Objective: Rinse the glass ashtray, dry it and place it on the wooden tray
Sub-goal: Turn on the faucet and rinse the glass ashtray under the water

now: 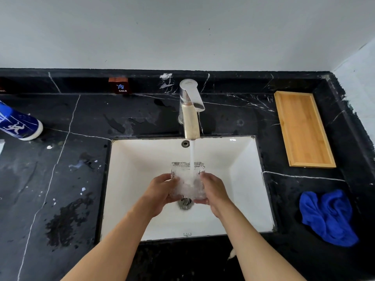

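Observation:
A square clear glass ashtray [183,169] is held over the white sink [243,179], tilted toward me. My left hand [160,191] grips its left side and my right hand [215,191] grips its right side. Water runs from the chrome faucet [190,110] straight into the ashtray and foams there. The wooden tray [303,128] lies bare on the black counter at the right, near the wall. A crumpled blue cloth [328,218] lies on the counter in front of the tray.
The black marble counter [60,169] has wet patches to the left of the sink. A blue and white bottle [18,124] lies at the far left edge. A small "COLD" label [121,88] sits on the back ledge. The drain [185,203] shows below the ashtray.

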